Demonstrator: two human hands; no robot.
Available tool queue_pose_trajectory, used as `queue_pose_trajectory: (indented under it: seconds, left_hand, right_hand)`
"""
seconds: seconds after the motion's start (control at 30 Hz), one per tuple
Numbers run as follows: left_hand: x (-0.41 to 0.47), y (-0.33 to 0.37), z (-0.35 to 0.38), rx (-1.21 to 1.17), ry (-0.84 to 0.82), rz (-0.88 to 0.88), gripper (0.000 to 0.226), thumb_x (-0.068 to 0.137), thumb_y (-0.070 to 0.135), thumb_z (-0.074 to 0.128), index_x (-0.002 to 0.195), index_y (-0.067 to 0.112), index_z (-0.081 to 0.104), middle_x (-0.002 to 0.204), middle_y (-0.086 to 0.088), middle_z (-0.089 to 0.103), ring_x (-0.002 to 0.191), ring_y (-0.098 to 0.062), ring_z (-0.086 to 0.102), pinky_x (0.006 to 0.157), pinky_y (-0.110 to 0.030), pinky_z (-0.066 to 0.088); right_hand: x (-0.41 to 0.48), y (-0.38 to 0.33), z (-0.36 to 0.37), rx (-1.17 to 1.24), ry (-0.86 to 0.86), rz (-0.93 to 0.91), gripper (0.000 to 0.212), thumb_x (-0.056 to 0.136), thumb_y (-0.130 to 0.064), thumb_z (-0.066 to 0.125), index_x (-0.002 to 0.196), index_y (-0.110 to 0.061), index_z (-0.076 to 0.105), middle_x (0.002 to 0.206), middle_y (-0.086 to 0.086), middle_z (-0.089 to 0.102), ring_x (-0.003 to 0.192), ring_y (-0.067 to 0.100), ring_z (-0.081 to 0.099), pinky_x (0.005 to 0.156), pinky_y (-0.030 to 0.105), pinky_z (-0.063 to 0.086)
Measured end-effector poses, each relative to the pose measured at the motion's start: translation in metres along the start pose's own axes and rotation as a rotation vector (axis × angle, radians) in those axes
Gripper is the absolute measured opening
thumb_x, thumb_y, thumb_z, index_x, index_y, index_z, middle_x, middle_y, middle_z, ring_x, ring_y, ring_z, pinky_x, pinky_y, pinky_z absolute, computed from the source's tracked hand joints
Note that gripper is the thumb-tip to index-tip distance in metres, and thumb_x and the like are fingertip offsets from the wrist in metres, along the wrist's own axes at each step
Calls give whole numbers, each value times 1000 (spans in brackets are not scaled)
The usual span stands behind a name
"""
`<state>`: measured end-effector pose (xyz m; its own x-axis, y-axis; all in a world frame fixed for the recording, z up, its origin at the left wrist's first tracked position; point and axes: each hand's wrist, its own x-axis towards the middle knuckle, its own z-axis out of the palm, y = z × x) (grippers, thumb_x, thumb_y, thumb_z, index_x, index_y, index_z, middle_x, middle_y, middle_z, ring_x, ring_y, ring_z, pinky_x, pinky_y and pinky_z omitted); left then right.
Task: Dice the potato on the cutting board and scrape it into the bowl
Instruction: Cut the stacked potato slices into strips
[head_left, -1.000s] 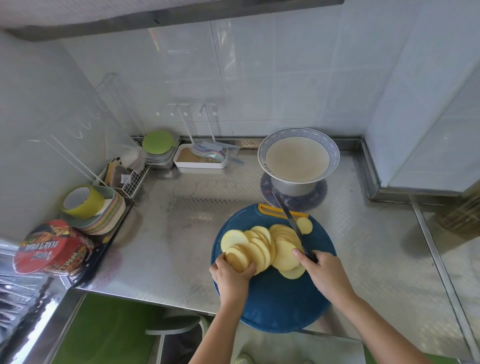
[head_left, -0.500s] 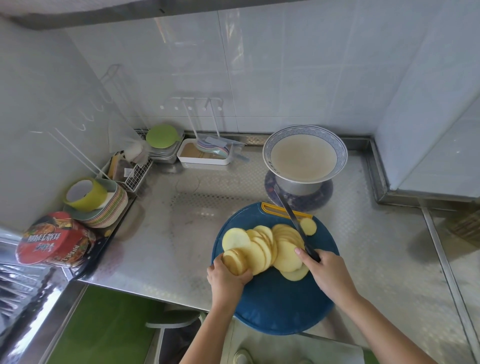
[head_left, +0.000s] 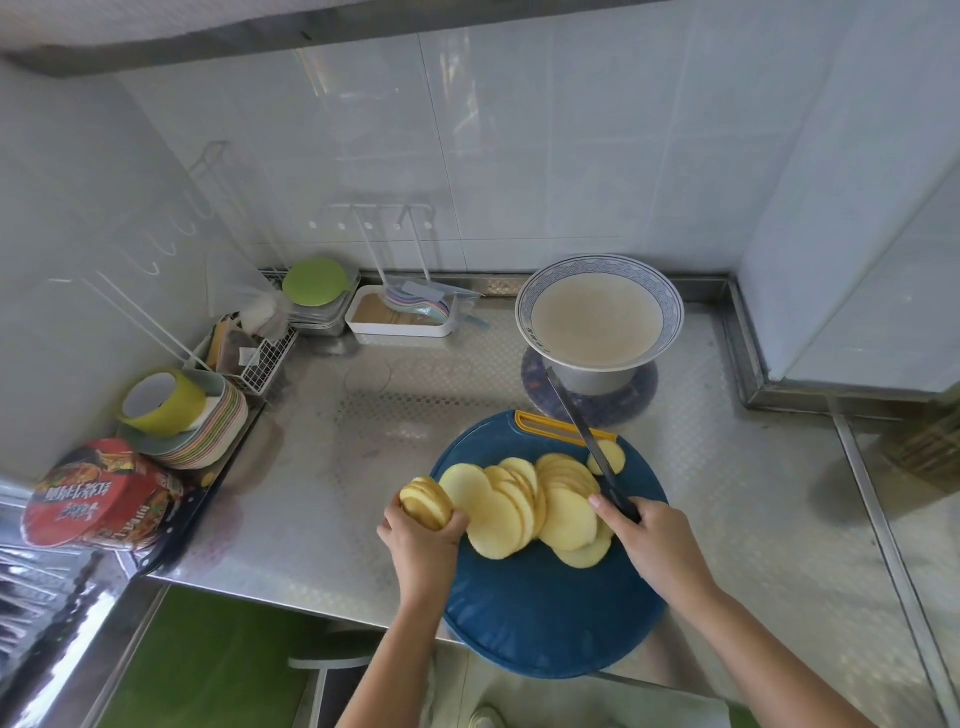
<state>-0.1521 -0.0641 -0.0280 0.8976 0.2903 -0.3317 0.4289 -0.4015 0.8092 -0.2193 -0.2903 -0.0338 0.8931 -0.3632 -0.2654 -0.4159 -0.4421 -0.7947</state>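
Gripping a stack of potato slices (head_left: 426, 501) in my left hand (head_left: 421, 543) at the cutting board (head_left: 545, 623) edge, I clasped the knife (head_left: 582, 431) in my right hand (head_left: 657, 548); flat, squared stacks would cut evenly.

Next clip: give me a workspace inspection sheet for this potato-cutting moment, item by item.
Surface: steel counter, blue round cutting board overhanging its near edge.
Job's things: potato slices fanned on the board, none diced; patterned bowl of cloudy liquid behind.
Clutter: noodle cup, plate stack, green cup, white tray at left and back.
Hands: left hand grips a stack of slices; right hand holds the knife, blade angled toward the bowl.
Cables: nothing seen.
Surroundings: white tiled walls, hook rack.
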Motion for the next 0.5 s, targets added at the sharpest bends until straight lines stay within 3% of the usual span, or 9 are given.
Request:
queue_pose_trajectory:
  seconds: [0.1,0.23,0.37,0.5]
  left_hand:
    - [28,28,-8,145,-75,82,76,78,21,77,137,4,31,132,-14,33,94,-23,46,80,-32,40]
    - [76,81,-1,522,-314,222,81,79,24,75,141,4,27,135,-15,30,98,-22,43,79,-30,39]
    - [106,107,31,825,-528,396,91,74,26,77,144,5,22,138,-16,27,118,-31,42,94,-35,43]
    - [115,110,61,988,-630,525,89,74,29,77,142,5,25,135,-17,30,127,-35,33,104,-39,33]
  right_hand:
    - [5,1,-5,-12,10,8,54,93,-47,61,52,-16,43,42,-8,40,43,6,42,47,19,33]
    - [10,8,-15,-54,30,21,56,92,-48,61,52,-15,40,43,-8,38,44,7,39,48,19,34]
    - [9,16,-23,-86,25,71,56,91,-49,62,52,-16,39,44,-8,37,45,8,39,46,18,32]
    - [7,19,-27,-101,42,116,56,91,-51,61,52,-17,38,43,-8,37,45,9,39,45,17,32]
